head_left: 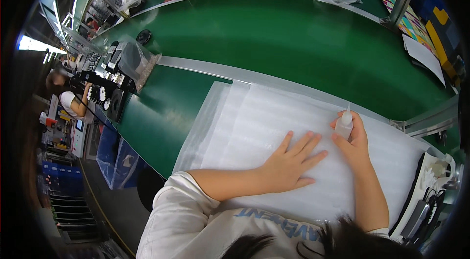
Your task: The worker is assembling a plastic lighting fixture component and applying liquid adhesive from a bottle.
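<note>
Spread over the green table in front of me is a stack of white translucent foam sheets (245,131). My left hand (293,163) lies flat on the top sheet with its fingers spread, holding nothing. To its right, my right hand (353,142) is wrapped around a small clear squeeze bottle (344,126) with a narrow pointed nozzle. The bottle stands roughly upright over the sheets with its tip pointing up and away from me. What is in the bottle cannot be made out.
A metal strip (205,67) crosses the green tabletop (254,34) beyond the sheets. At left stand a clear plastic bag (134,63) and black equipment (115,105). A white tray (431,171) with dark tools sits at right. Another person (71,100) works at far left.
</note>
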Demonstrator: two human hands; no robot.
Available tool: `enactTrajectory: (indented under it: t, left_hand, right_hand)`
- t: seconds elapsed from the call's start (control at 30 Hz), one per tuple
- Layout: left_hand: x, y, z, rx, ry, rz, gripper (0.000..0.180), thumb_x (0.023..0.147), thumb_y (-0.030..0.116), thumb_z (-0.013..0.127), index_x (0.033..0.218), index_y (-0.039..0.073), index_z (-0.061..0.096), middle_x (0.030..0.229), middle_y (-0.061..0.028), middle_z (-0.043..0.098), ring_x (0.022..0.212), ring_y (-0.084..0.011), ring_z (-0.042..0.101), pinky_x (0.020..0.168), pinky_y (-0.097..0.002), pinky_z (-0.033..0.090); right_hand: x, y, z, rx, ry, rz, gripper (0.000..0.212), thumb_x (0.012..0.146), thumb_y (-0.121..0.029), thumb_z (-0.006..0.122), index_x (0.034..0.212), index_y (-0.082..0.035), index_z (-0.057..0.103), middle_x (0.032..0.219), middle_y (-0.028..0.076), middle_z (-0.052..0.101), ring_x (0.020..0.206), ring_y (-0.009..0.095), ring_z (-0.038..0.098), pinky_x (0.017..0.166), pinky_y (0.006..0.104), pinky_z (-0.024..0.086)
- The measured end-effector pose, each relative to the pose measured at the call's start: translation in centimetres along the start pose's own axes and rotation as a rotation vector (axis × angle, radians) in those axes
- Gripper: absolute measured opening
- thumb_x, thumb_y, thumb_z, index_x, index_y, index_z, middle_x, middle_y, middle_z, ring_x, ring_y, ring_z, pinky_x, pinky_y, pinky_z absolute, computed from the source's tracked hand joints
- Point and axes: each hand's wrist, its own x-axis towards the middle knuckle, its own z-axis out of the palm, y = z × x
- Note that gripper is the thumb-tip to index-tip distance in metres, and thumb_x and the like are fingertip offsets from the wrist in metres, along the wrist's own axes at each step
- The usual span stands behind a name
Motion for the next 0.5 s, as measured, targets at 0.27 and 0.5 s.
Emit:
enactTrajectory:
  t: [0.27,0.5]
  left_hand:
    - [-0.7,1.4,0.0,0.003,0.008,-0.027,0.077,0.084,0.048,0.062,0.146,0.009,0.038,0.154,-0.0197,0.027,0.142,-0.0381,0.025,0.106,-0.0636,0.026]
    - [-1.1,1.4,0.6,-0.019,-0.041,0.053,0.076,0.087,0.048,0.059,0.147,0.008,0.036,0.156,-0.0113,0.029,0.144,-0.0274,0.025,0.110,-0.0614,0.022]
  right_hand:
    - [0.0,-0.2,-0.1,-0.026,0.006,-0.041,0.048,0.078,-0.001,0.067,0.122,-0.008,0.049,0.104,0.005,0.059,0.104,0.016,0.055,0.092,0.0327,0.044]
    - [0.0,-0.7,0.2,-0.029,0.006,-0.024,0.046,0.078,-0.003,0.066,0.121,-0.008,0.050,0.102,0.004,0.058,0.102,0.015,0.054,0.092,0.0320,0.042]
